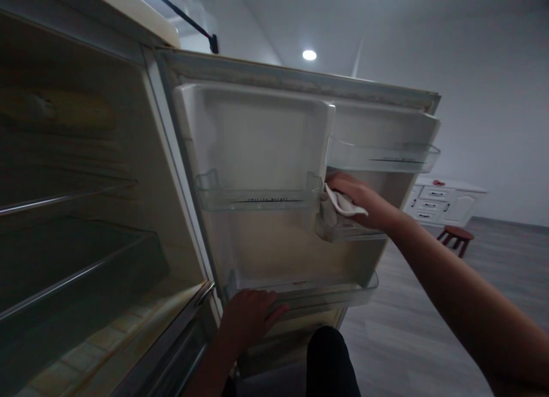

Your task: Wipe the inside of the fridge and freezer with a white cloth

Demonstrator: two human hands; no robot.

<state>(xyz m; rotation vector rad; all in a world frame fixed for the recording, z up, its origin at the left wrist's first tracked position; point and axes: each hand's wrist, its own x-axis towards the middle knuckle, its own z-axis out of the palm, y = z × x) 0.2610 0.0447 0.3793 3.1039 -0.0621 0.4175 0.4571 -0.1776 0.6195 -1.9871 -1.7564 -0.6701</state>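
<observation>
My right hand is closed around a pale cloth, pressing it at the left end of the middle-right door shelf. That shelf is clear plastic, fixed inside the open refrigerator door. My left hand rests by the left part of the bottom door shelf, its fingers stretched towards the right. Whether its fingertips touch the shelf's front wall, I cannot tell. Above the cloth is the upper-right door shelf, and the left door shelf sits to its left.
The dark refrigerator compartment lies open at left, with glass shelves and a drawer. My knee is below the door. Across the grey floor stand a red-brown stool and a white cabinet.
</observation>
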